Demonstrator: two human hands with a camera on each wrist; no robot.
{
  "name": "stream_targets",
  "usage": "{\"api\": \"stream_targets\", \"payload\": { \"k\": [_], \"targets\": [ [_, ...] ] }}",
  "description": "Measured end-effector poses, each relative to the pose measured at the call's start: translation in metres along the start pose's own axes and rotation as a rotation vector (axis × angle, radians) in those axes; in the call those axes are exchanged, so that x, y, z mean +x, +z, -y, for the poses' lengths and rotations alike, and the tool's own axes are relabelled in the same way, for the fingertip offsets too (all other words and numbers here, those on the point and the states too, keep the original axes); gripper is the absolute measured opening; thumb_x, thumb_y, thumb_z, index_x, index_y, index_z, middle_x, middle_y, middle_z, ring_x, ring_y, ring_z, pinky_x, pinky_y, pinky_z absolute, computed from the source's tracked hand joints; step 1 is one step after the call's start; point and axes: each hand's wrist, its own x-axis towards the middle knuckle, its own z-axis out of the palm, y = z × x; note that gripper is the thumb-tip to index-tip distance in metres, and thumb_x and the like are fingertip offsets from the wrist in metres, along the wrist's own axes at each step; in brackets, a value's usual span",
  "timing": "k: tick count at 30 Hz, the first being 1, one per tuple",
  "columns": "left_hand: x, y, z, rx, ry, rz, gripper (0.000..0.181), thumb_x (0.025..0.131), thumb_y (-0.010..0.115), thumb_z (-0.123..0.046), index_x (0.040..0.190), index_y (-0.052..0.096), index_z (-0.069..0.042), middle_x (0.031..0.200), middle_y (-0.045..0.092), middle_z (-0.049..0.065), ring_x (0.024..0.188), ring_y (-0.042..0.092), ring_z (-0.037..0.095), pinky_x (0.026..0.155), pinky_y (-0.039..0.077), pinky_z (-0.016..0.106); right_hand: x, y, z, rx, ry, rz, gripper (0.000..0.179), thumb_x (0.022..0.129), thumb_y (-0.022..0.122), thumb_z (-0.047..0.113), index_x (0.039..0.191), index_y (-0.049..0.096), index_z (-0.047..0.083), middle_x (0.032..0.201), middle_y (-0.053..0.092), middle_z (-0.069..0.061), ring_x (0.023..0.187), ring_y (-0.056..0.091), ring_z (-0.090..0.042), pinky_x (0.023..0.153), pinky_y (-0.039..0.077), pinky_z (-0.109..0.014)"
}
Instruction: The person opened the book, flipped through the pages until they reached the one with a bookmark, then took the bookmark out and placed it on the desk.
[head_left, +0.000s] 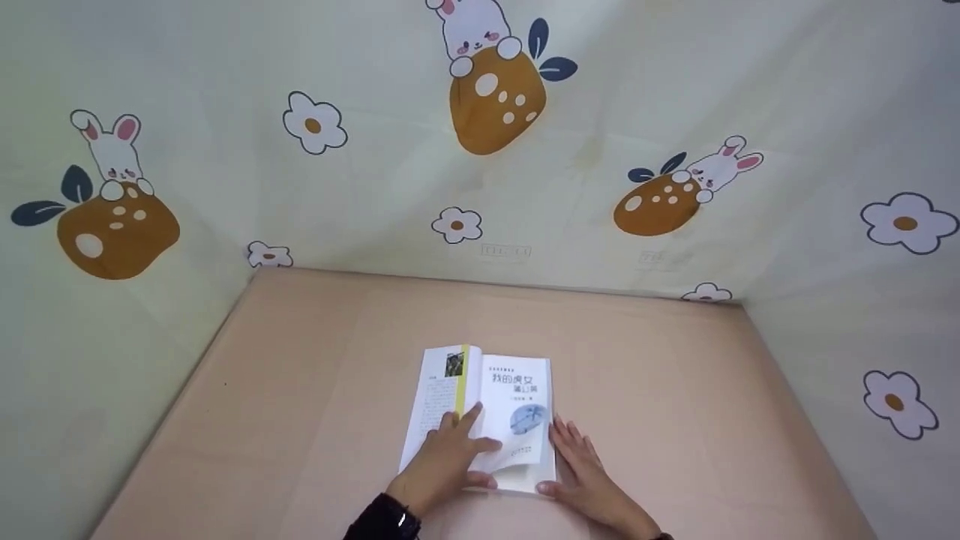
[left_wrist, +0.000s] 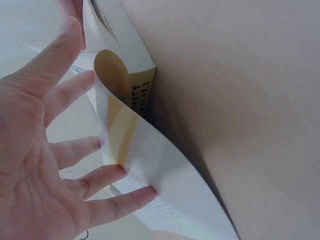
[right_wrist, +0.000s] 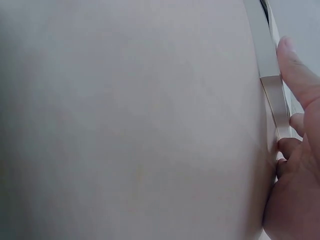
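A paperback book [head_left: 498, 420] lies near the front of the table, opened at its title page, which carries Chinese characters and a blue oval picture. Its front cover with a printed flap [head_left: 439, 382] is turned to the left, and in the left wrist view the cover [left_wrist: 165, 160] curves up from the spine. My left hand [head_left: 442, 457] spreads its fingers across the fold, fingertips touching the cover flap and the title page. The page's lower edge lifts slightly. Along the book's right edge rests my right hand [head_left: 589, 476], fingers extended, thumb at the lower right corner.
The table [head_left: 637, 375] has a plain pinkish-tan surface. Pale fabric walls [head_left: 375, 187] printed with rabbits, fruit and flowers enclose it at the back and both sides. A black band [head_left: 384, 517] sits on the left wrist.
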Motion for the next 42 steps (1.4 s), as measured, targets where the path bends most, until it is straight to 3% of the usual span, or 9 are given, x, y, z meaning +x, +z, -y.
{"api": "stream_targets", "payload": {
  "k": [3,6,13,19,26,34,42],
  "targets": [
    [0.000,0.001,0.000,0.011,-0.003,-0.005,0.046,0.074,0.071,-0.045,0.116,0.066,-0.029,0.147,0.036,0.014,0.113,0.044,0.031,0.084,0.047,0.048,0.001,-0.001,0.001,0.010,-0.010,-0.001,0.083,0.085,0.064,0.035,0.148,0.019,0.004,0.154,0.008,-0.022,0.140,-0.006,-0.044,0.109,-0.014,-0.057],
    [0.001,0.003,0.000,0.024,-0.003,-0.025,0.044,0.076,0.071,-0.042,0.118,0.065,-0.027,0.146,0.037,0.013,0.110,0.044,0.028,0.082,0.047,0.045,0.001,-0.001,0.001,0.010,-0.018,-0.004,0.081,0.086,0.064,0.035,0.148,0.020,0.007,0.154,0.009,-0.024,0.140,-0.005,-0.047,0.108,-0.012,-0.062],
    [0.001,0.005,0.003,0.007,0.010,-0.115,0.041,0.083,0.065,-0.031,0.119,0.061,-0.011,0.141,0.043,0.015,0.115,0.048,0.033,0.088,0.048,0.047,0.002,-0.002,-0.001,0.005,-0.020,-0.004,0.079,0.086,0.064,0.033,0.148,0.022,0.007,0.154,0.010,-0.023,0.140,-0.003,-0.046,0.108,-0.010,-0.062],
    [-0.001,0.005,0.006,-0.072,-0.034,-0.153,0.058,0.090,0.058,-0.029,0.134,0.041,0.006,0.137,0.044,0.018,0.118,0.048,0.030,0.097,0.045,0.042,0.001,-0.002,-0.002,0.006,-0.008,0.005,0.080,0.085,0.064,0.033,0.148,0.021,0.008,0.155,0.009,-0.021,0.141,-0.004,-0.045,0.109,-0.011,-0.061],
    [-0.001,0.009,0.006,-0.135,-0.087,-0.220,0.061,0.091,0.058,-0.026,0.136,0.036,0.009,0.136,0.039,0.019,0.125,0.043,0.032,0.102,0.042,0.039,0.001,-0.001,-0.003,0.006,-0.009,0.003,0.081,0.085,0.065,0.033,0.148,0.021,0.009,0.155,0.009,-0.020,0.141,-0.004,-0.044,0.109,-0.011,-0.061],
    [-0.002,0.011,0.006,-0.171,-0.180,-0.298,0.054,0.090,0.059,-0.026,0.125,0.047,0.013,0.123,0.046,0.019,0.112,0.050,0.030,0.090,0.049,0.041,0.001,-0.001,-0.001,0.025,0.016,0.006,0.079,0.086,0.064,0.034,0.148,0.021,0.010,0.155,0.009,-0.020,0.141,-0.006,-0.043,0.109,-0.013,-0.060],
    [-0.008,0.011,0.006,-0.198,-0.255,-0.347,0.054,0.090,0.060,-0.023,0.124,0.046,0.017,0.122,0.047,0.022,0.115,0.048,0.033,0.094,0.045,0.045,0.000,-0.001,0.000,0.021,0.033,0.009,0.080,0.086,0.063,0.036,0.148,0.021,0.010,0.155,0.008,-0.019,0.142,-0.006,-0.042,0.109,-0.013,-0.059]
  ]
}}
